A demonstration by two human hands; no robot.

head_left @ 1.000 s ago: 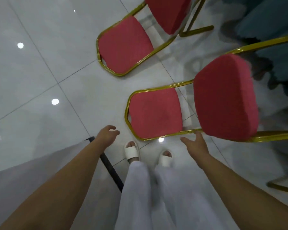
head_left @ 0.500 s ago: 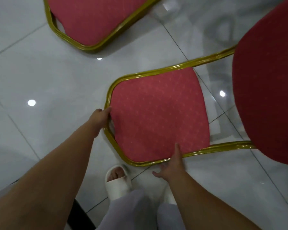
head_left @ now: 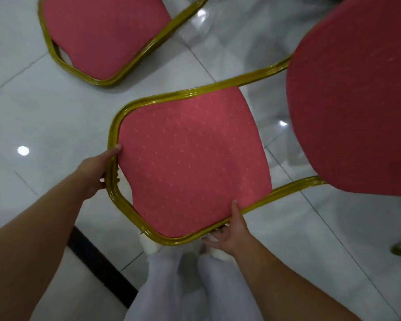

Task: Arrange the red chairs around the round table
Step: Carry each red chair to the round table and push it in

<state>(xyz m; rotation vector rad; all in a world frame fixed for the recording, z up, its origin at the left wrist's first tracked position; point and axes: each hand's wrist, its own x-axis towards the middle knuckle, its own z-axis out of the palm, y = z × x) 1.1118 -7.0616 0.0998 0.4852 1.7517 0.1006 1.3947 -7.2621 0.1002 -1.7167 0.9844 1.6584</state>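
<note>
Likely banquet hall: gold-framed chairs, glossy tiles

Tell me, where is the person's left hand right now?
In the head view, the left hand grips the left edge of the nearest chair's gold-framed backrest, left of centre, opposite the right hand on its lower rim.

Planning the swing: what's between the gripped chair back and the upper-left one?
Head view: only bare floor tiles between gripped chair back and upper-left chair back.
</note>
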